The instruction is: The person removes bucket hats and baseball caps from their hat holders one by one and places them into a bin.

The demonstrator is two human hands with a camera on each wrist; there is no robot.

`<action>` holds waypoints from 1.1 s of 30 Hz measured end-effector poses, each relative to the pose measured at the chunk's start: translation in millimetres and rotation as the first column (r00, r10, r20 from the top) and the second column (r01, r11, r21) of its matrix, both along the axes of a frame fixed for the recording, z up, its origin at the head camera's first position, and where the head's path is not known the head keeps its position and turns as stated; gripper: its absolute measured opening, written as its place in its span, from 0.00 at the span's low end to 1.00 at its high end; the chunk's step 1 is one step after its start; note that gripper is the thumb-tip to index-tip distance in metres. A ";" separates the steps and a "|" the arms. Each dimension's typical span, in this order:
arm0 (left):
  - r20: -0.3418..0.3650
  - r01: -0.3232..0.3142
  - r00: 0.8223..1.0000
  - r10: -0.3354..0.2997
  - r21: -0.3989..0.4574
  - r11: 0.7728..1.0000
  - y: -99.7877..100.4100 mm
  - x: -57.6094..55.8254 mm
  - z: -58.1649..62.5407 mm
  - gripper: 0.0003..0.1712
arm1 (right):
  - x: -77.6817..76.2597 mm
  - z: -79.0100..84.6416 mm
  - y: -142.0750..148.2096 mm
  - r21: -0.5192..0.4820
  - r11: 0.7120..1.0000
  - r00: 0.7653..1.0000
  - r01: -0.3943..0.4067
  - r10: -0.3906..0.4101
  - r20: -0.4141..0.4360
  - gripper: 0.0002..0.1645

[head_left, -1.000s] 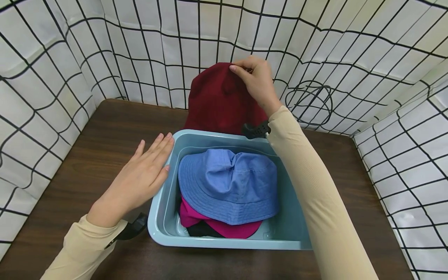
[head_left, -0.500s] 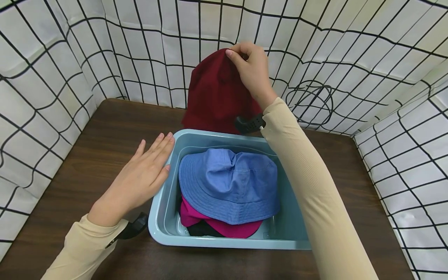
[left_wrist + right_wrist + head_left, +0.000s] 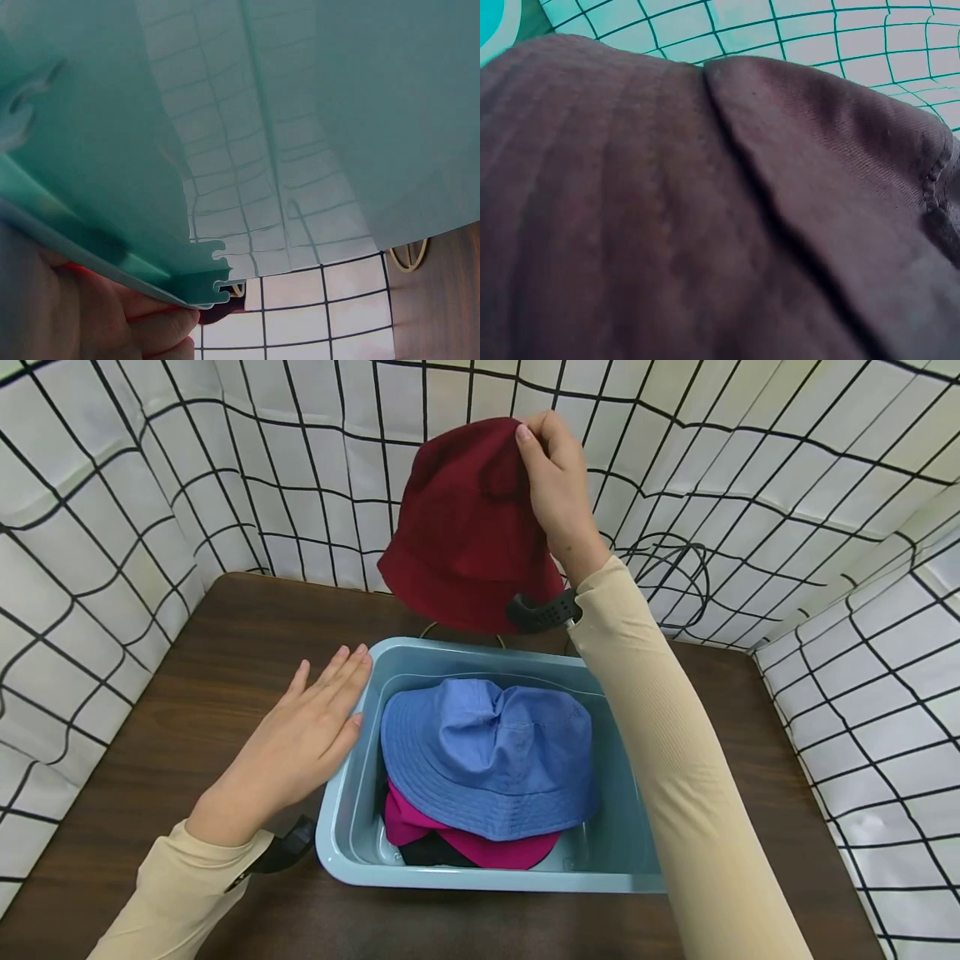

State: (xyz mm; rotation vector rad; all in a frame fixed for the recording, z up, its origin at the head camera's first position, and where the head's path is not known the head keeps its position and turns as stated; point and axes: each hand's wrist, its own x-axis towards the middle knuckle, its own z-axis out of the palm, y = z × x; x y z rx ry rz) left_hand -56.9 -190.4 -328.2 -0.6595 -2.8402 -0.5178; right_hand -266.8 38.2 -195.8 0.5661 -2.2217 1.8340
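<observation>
My right hand [image 3: 562, 485] pinches the crown of a dark red bucket hat [image 3: 468, 527] and holds it up behind the light blue plastic bin [image 3: 491, 881]. The hat hangs brim down, and its stitched brim [image 3: 615, 210] fills much of the right wrist view. Fingers straight, my left hand [image 3: 300, 735] rests against the bin's left rim; the left wrist view shows its fingertips under the rim's edge. Inside the bin lies a blue bucket hat [image 3: 491, 760] on top of a magenta hat [image 3: 487, 850], with a piece of black fabric [image 3: 435, 852] below, mostly covered.
The bin stands on a dark wooden table [image 3: 172, 693]. Behind and at both sides rise white walls with a black grid [image 3: 315, 485]. A coil of thin black cable [image 3: 667, 577] sits at the back right. A thin wire loop [image 3: 410, 255] shows behind the bin.
My right hand has raised the dark red hat from behind the bin, so its whole brim now shows above the far rim. My left hand has stayed in place.
</observation>
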 end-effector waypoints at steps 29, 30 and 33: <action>-0.001 -0.009 1.000 0.009 -0.003 1.000 0.4 0.7 0.9 0.35 | 1.2 -10.1 17.8 0.335 0.942 0.997 -0.033 0.007 0.076 0.13; -0.001 -0.009 1.000 0.009 -0.004 1.000 0.4 0.7 1.0 0.35 | 1.7 -9.4 18.6 0.351 0.936 0.998 -0.029 0.007 0.063 0.13; -0.001 -0.007 1.000 0.007 -0.006 1.000 0.3 0.7 1.6 0.35 | 3.8 -6.9 21.2 0.406 0.914 1.000 -0.009 0.009 0.001 0.13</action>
